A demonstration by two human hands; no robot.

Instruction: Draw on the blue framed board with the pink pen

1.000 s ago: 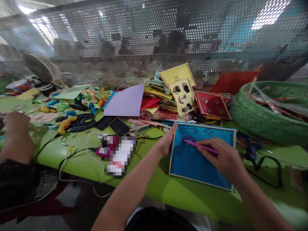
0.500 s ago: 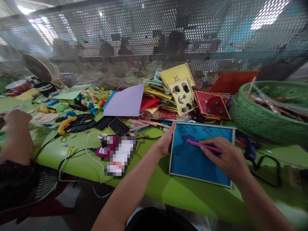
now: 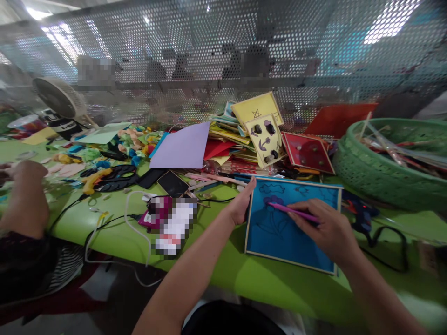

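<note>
A blue board [image 3: 296, 246] with a pale stick frame lies in front of me at the table's edge. It bears line drawings of a cloud and a flower [image 3: 274, 218], whose petals are coloured purple. My left hand [image 3: 242, 202] grips the board's left edge, thumb along the frame and the other fingers hidden beneath or behind it. A pink-purple marker pen [image 3: 295, 212] is pinched in my right hand [image 3: 326, 228], its tip on or just over the flower's petals.
At the right stand a green basket [image 3: 387, 186] and a glue gun [image 3: 361, 211] with a black cable. Behind the board are framed yellow cards [image 3: 263, 153], a red framed card [image 3: 309, 153] and a lilac sheet [image 3: 181, 146]. Phones, cables and tape lie left. A co-worker's arm [image 3: 26, 200] rests far left.
The pen and my right hand have shifted very slightly left over the flower. My left hand and the board stay almost in place.
</note>
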